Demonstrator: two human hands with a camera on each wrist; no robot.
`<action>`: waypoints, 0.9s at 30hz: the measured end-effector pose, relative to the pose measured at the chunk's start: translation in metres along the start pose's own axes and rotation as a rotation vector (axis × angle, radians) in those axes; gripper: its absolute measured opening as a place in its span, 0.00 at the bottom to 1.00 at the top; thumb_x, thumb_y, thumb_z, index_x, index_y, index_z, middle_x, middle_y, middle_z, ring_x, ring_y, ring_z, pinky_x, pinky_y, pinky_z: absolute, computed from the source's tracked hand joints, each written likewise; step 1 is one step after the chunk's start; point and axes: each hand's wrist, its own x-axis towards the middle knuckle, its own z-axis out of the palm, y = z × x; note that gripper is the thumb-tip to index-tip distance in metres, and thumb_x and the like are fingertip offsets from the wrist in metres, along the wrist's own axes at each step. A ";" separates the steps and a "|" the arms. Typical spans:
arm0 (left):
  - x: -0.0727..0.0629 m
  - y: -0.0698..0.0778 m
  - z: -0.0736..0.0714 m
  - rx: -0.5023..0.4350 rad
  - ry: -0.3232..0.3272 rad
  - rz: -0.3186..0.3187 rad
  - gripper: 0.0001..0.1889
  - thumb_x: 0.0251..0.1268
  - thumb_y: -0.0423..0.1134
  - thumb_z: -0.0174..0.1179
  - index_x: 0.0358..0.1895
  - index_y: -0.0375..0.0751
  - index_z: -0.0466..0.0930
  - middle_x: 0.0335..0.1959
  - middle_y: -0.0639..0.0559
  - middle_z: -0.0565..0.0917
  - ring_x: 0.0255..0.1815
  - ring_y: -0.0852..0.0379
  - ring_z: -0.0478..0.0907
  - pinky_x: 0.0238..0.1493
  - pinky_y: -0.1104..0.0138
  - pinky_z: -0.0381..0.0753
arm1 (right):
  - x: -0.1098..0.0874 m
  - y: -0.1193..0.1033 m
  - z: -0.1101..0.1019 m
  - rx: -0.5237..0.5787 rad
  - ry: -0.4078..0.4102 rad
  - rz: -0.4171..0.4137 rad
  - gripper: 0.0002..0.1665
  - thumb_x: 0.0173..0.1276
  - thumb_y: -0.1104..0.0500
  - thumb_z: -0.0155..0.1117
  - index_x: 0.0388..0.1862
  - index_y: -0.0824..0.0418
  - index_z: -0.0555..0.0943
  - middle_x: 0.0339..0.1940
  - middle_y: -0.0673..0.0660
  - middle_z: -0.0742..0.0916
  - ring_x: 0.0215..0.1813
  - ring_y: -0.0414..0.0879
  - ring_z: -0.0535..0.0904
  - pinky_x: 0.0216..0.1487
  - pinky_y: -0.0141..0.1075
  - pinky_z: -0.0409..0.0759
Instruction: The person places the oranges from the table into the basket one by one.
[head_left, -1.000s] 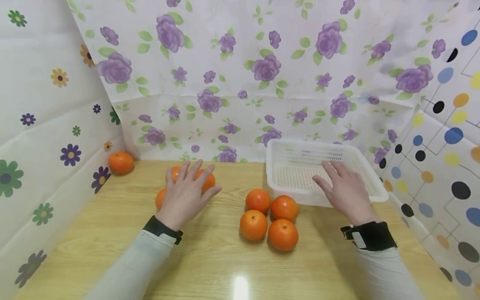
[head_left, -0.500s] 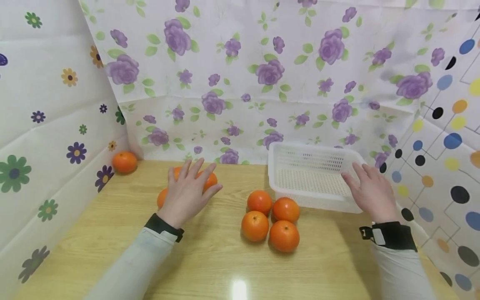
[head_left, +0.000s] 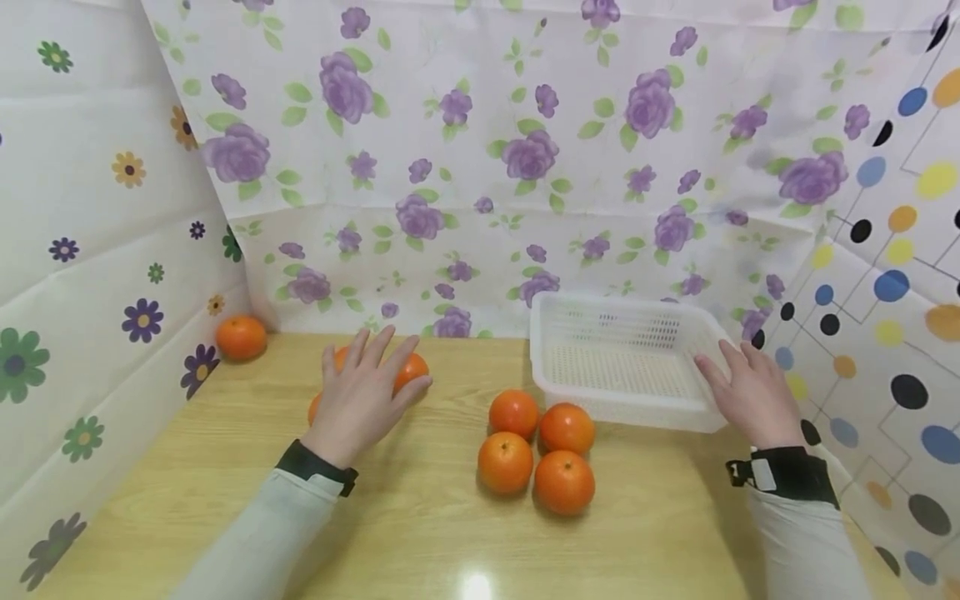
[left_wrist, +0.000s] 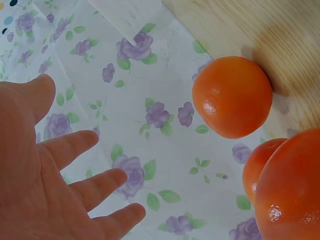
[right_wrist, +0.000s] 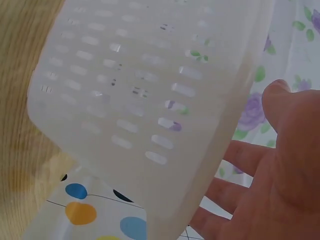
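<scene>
Altogether, one table (head_left: 405, 525) bears eight orange fruits (head_left: 506, 463) and one basket (head_left: 630, 410), two hands (head_left: 360, 408) (head_left: 759, 402) (both spread) nearby.

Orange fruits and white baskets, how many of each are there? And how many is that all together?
Orange fruits: 8 (4 bunched in the middle, 3 partly hidden by the left hand, 1 at the back left)
White basket: 1
Total: 9
</scene>
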 end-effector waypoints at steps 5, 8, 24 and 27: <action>0.002 0.002 -0.001 0.003 0.005 -0.002 0.36 0.83 0.63 0.60 0.86 0.53 0.69 0.87 0.37 0.62 0.88 0.27 0.49 0.78 0.20 0.39 | 0.002 0.007 0.000 0.004 -0.038 0.026 0.53 0.90 0.30 0.38 0.86 0.75 0.58 0.82 0.87 0.58 0.78 0.88 0.54 0.71 0.84 0.55; 0.004 0.003 0.001 0.010 -0.007 -0.001 0.36 0.83 0.63 0.60 0.86 0.54 0.69 0.88 0.38 0.62 0.88 0.27 0.49 0.78 0.20 0.39 | 0.001 0.012 0.002 -0.001 -0.063 0.051 0.54 0.90 0.29 0.37 0.85 0.77 0.57 0.81 0.88 0.57 0.77 0.90 0.55 0.69 0.85 0.57; 0.002 0.001 0.006 -0.006 0.010 0.043 0.36 0.84 0.61 0.61 0.85 0.49 0.70 0.85 0.35 0.66 0.86 0.28 0.56 0.80 0.25 0.48 | 0.000 0.017 0.011 -0.002 -0.087 0.156 0.60 0.88 0.26 0.36 0.82 0.83 0.55 0.76 0.92 0.61 0.75 0.89 0.59 0.69 0.82 0.63; 0.001 0.000 0.006 -0.021 0.010 0.052 0.36 0.84 0.60 0.61 0.85 0.47 0.70 0.84 0.34 0.66 0.86 0.28 0.56 0.82 0.28 0.49 | 0.000 0.015 0.010 -0.004 -0.093 0.166 0.60 0.88 0.26 0.36 0.82 0.83 0.56 0.76 0.92 0.61 0.74 0.90 0.60 0.69 0.82 0.64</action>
